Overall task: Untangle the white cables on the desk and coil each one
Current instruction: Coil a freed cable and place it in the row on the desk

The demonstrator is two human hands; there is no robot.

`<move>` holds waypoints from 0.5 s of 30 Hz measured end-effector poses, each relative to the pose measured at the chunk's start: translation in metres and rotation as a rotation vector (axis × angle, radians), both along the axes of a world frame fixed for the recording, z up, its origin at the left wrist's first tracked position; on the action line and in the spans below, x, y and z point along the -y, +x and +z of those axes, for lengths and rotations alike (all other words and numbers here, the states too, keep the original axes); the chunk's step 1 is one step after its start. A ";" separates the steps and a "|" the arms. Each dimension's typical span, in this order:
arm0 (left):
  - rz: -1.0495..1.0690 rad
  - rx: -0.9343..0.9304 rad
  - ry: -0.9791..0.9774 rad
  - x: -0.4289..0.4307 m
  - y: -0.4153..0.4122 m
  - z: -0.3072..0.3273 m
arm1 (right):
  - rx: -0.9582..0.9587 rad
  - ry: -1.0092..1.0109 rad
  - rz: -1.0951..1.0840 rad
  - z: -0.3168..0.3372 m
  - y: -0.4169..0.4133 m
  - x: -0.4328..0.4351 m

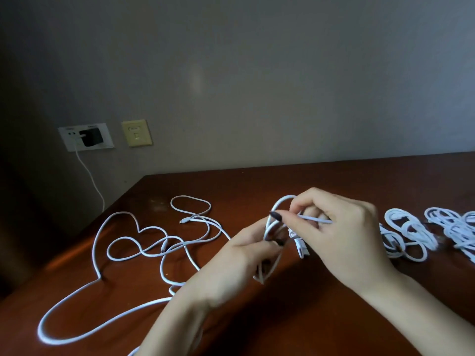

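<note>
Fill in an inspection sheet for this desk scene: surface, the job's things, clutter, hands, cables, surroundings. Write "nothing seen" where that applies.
Surface: glossy reddish-brown wooden desk.
Job's things: held cable, white and partly looped, raised between both hands; loose cables sprawled and crossing on the left; coiled cables lying on the right.
Clutter: nothing seen.
Hands: left hand grips the loops of the held cable; right hand pinches a strand of it.
Cables: besides the job's, a white wall cord hangs from the socket.
Surroundings: grey wall; socket plate with a black adapter; beige plate.
</note>
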State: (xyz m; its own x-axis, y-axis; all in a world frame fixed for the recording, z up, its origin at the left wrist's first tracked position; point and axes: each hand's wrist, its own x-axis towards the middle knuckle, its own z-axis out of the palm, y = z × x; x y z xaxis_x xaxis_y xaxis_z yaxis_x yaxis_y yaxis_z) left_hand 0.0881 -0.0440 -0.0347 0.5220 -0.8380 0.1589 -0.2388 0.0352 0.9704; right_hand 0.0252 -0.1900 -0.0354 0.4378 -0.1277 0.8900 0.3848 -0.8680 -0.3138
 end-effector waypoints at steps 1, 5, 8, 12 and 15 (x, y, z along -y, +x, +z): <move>0.023 -0.022 -0.035 0.000 0.002 -0.002 | 0.007 0.007 -0.017 0.000 0.001 0.002; 0.089 -0.261 -0.170 -0.003 0.009 -0.001 | -0.016 0.073 0.014 0.001 0.000 0.006; 0.154 -0.196 -0.135 -0.003 0.006 0.005 | -0.017 0.006 0.054 0.002 -0.001 0.004; 0.119 -0.043 -0.120 -0.003 -0.001 0.010 | 0.104 -0.086 0.002 0.008 -0.004 -0.001; 0.094 -0.005 -0.115 -0.004 -0.002 0.011 | 0.165 -0.150 -0.073 0.012 -0.004 0.002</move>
State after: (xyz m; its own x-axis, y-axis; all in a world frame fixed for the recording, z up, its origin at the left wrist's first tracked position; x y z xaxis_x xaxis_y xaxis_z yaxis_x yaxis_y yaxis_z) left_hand 0.0859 -0.0401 -0.0239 0.5981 -0.7621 0.2480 -0.2417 0.1235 0.9625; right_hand 0.0211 -0.1921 -0.0235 0.2797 -0.0144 0.9600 0.3549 -0.9275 -0.1173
